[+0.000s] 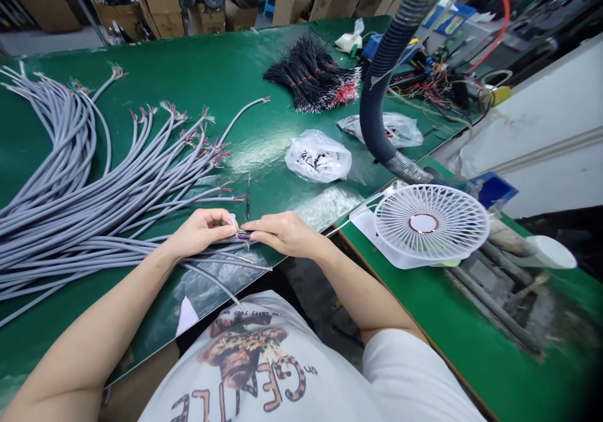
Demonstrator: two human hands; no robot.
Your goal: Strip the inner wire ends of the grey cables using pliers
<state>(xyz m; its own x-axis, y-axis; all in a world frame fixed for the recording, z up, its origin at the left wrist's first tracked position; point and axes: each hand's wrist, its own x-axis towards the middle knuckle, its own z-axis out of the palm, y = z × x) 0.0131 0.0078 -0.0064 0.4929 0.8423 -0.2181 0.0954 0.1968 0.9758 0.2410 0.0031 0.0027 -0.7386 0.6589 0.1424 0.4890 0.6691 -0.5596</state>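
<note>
Many grey cables (127, 189) with stripped ends and thin coloured wires lie across the green table (198, 64). Near the front edge, my left hand (206, 230) is closed around the end of one grey cable, with something small and white at its fingertips. Right beside it, my right hand (277, 232) pinches the thin coloured wires (243, 235) that fan out from that end. Just beyond my hands lies a thin dark tool (248, 196).
Bundled black wires (313, 73) lie toward the back. Clear plastic bags (318, 156) hold small parts. A flexible duct (377, 95) comes down right of them, near a white fan (431, 224). Cardboard boxes (162, 10) stand behind the table.
</note>
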